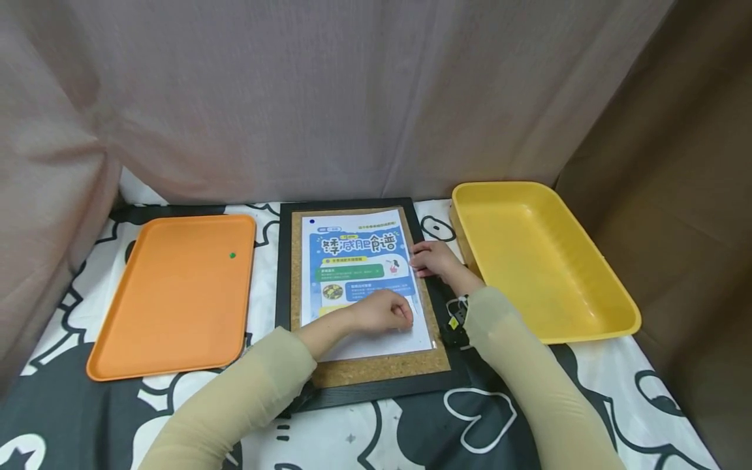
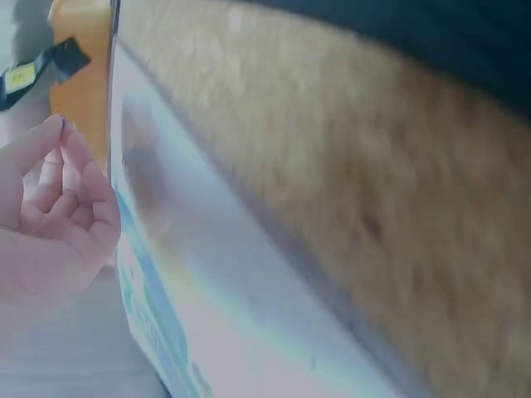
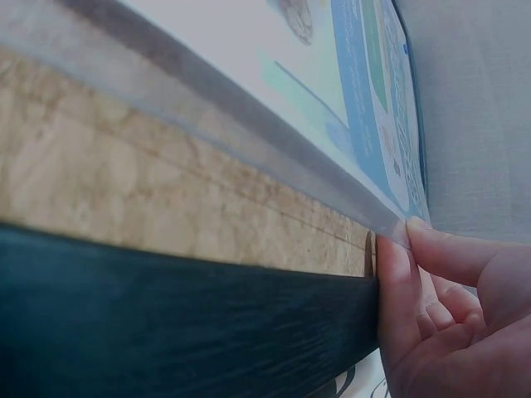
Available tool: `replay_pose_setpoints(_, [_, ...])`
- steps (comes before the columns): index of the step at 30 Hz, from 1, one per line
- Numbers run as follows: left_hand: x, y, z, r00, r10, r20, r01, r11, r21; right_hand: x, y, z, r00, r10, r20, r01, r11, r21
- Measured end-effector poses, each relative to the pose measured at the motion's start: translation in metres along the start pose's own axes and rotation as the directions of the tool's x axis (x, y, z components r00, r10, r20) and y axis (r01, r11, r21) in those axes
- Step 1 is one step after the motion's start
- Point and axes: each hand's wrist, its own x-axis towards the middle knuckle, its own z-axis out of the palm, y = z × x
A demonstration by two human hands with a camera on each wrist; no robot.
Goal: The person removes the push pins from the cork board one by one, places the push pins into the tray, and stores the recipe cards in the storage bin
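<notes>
A printed poster (image 1: 358, 261) in a clear plastic sleeve (image 3: 274, 166) lies on a cork board (image 1: 382, 369) with a black frame. A blue pushpin (image 1: 312, 221) sits at the poster's upper left corner. My left hand (image 1: 383, 312) is over the poster's lower right part. In the left wrist view its thumb and forefinger pinch a tiny blue pushpin (image 2: 63, 123), mostly hidden by the fingertips. At the poster's right edge, my right hand (image 1: 433, 258) pinches the sleeve between thumb and fingers, beside the black frame (image 3: 166, 323).
Left of the board lies an orange tray (image 1: 176, 300) with a green pushpin (image 1: 232, 255) on it. A deep yellow tub (image 1: 546, 261) stands close by on the right. Grey curtains (image 1: 329, 98) hang behind the table, over a black and white patterned cloth (image 1: 329, 437).
</notes>
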Motion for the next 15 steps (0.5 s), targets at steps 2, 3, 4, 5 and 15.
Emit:
replay_pose_setpoints(2, [-0.003, -0.001, -0.008, 1.0, -0.014, -0.023, 0.014, 1.0, -0.001, 0.0, 0.0, 0.0, 1.0, -0.004, 0.001, 0.004, 1.0, 0.0])
replay_pose_setpoints(3, [-0.005, -0.001, -0.012, 0.999, -0.019, -0.034, 0.019, 1.0, 0.002, 0.0, 0.0, 0.0, 1.0, -0.003, 0.0, 0.003, 1.0, 0.001])
replay_pose_setpoints(4, [-0.006, -0.002, -0.015, 0.999, -0.025, -0.045, 0.025, 1.0, 0.002, 0.0, 0.0, 0.0, 1.0, -0.001, -0.003, 0.001, 1.0, 0.003])
replay_pose_setpoints(5, [-0.008, -0.002, -0.019, 0.998, -0.028, -0.057, 0.028, 1.0, 0.002, 0.0, 0.001, 0.0, 1.0, -0.001, -0.005, 0.001, 1.0, 0.005])
replay_pose_setpoints(15, [-0.026, -0.014, -0.054, 0.979, -0.076, -0.19, 0.072, 0.997, -0.025, -0.001, 0.0, 0.0, 1.0, 0.016, -0.005, -0.016, 1.0, -0.012])
